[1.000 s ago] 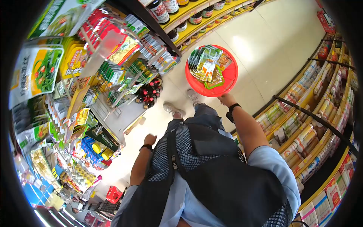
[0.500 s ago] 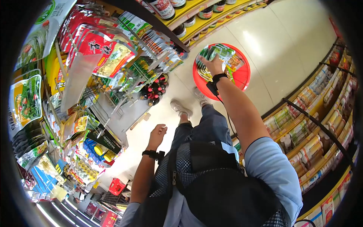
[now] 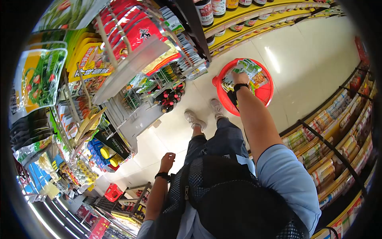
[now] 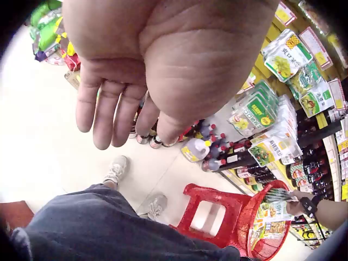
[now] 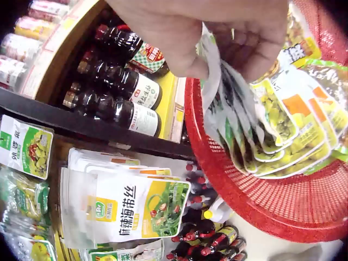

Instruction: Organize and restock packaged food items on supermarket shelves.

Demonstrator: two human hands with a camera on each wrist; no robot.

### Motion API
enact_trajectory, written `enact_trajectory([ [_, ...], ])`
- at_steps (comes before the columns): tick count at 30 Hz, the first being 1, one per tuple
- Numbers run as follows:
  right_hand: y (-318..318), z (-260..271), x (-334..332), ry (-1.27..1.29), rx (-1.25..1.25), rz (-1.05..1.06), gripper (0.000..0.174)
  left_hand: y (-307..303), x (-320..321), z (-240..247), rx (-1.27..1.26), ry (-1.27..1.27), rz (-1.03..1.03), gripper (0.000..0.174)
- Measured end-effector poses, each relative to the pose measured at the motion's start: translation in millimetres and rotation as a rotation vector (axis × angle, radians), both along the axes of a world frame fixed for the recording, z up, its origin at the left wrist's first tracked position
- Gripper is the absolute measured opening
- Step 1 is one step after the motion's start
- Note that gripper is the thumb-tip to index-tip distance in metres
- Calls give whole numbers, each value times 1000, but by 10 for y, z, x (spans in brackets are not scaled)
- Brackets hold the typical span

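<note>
A round red plastic basket (image 3: 270, 89) holds several flat food packets (image 3: 251, 68). My right hand (image 3: 240, 78) is down in it. The right wrist view shows that hand (image 5: 217, 35) pinching a bunch of upright pickle packets (image 5: 234, 117) by their top edges, thumb on one side and fingers on the other. More packets (image 5: 331, 98) lie beside the bunch in the basket. My left hand (image 3: 168, 161) hangs at my side and holds nothing. Its fingers look relaxed and nearly straight in the left wrist view, where the palm (image 4: 190, 65) fills the top.
A red stool (image 4: 190, 217) stands under the basket. Left are racks of hanging packets (image 3: 137, 38) with a clear plastic panel (image 3: 131, 67) jutting out. Dark bottles (image 3: 171, 97) stand on the floor below. Shelves with jars (image 3: 205, 14) lie ahead; shelves of cans (image 3: 314, 131) curve along the right.
My right hand moved from the basket's near rim onto the packets, first with fingers spread, and now grips a bunch. My left hand swung forward a little and stays free. The view has shifted.
</note>
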State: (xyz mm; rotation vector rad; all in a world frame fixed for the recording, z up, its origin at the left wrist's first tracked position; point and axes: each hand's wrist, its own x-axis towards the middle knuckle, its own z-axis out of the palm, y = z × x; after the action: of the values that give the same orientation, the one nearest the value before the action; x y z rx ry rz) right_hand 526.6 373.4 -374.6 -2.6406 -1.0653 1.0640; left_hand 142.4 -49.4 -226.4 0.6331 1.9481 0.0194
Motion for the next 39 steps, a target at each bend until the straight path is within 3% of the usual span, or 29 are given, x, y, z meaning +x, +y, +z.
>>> enact_trajectory([
  [3, -127, -4, 144, 49, 6, 49, 59, -89, -45, -87, 0, -28, 8, 34],
  [6, -191, -104, 243, 74, 90, 179, 47, 25, -15, -125, 43, -24, -36, 34],
  [10, -365, -195, 340, 531, 301, -36, 24, 377, 100, -54, 136, -17, -110, 33],
  [14, -629, -152, 495, 620, 365, 26, 33, 915, 329, 122, 213, -7, -257, 33],
  [18, -1025, 693, 398, 930, 484, -51, 22, 1701, 823, 487, 355, -60, -434, 39],
  [19, -1127, 879, 377, 959, 476, -30, 21, 1823, 865, 414, 508, -91, -542, 51],
  [20, -1214, 1085, 362, 1031, 396, -10, 21, 2073, 1046, 649, 498, -112, -586, 66],
  [22, -1389, 1620, 257, 1157, 342, 9, 24, 2403, 1312, 868, 747, -85, -784, 93],
  [25, -1521, 2289, 48, 1372, 193, -73, 27, 2647, 1576, 1129, 840, -252, -917, 116],
  [26, -1484, 2509, 0, 1402, 158, -111, 26, 2664, 1625, 1191, 845, -347, -906, 132],
  [29, -1400, 3159, -111, 1413, 68, -190, 22, 2723, 1609, 1442, 628, -871, -658, 134],
  [30, -1356, 3154, -117, 1393, 64, -140, 21, 2719, 1602, 1420, 567, -1048, -501, 135],
  [31, -1314, 3118, -135, 1372, 55, -91, 22, 2701, 1597, 1482, 583, -1204, -350, 120],
  [32, -1291, 3068, -176, 1424, 98, -56, 26, 2666, 1530, 1411, 444, -1316, -251, 112],
  [33, -1249, 3360, -211, 1411, -2, -123, 29, 2630, 1459, 1290, 307, -1423, -152, 104],
  [35, -1249, 3611, -340, 1384, 59, 18, 32, 2673, 1643, 1460, 576, -1818, -101, 86],
  [37, -1286, 3898, -482, 1416, 123, 8, 28, 2483, 1564, 1462, 514, -1556, 241, 85],
  [39, -1372, 4002, -570, 1461, 189, 10, 24, 2419, 1554, 1459, 451, -1535, 352, 75],
])
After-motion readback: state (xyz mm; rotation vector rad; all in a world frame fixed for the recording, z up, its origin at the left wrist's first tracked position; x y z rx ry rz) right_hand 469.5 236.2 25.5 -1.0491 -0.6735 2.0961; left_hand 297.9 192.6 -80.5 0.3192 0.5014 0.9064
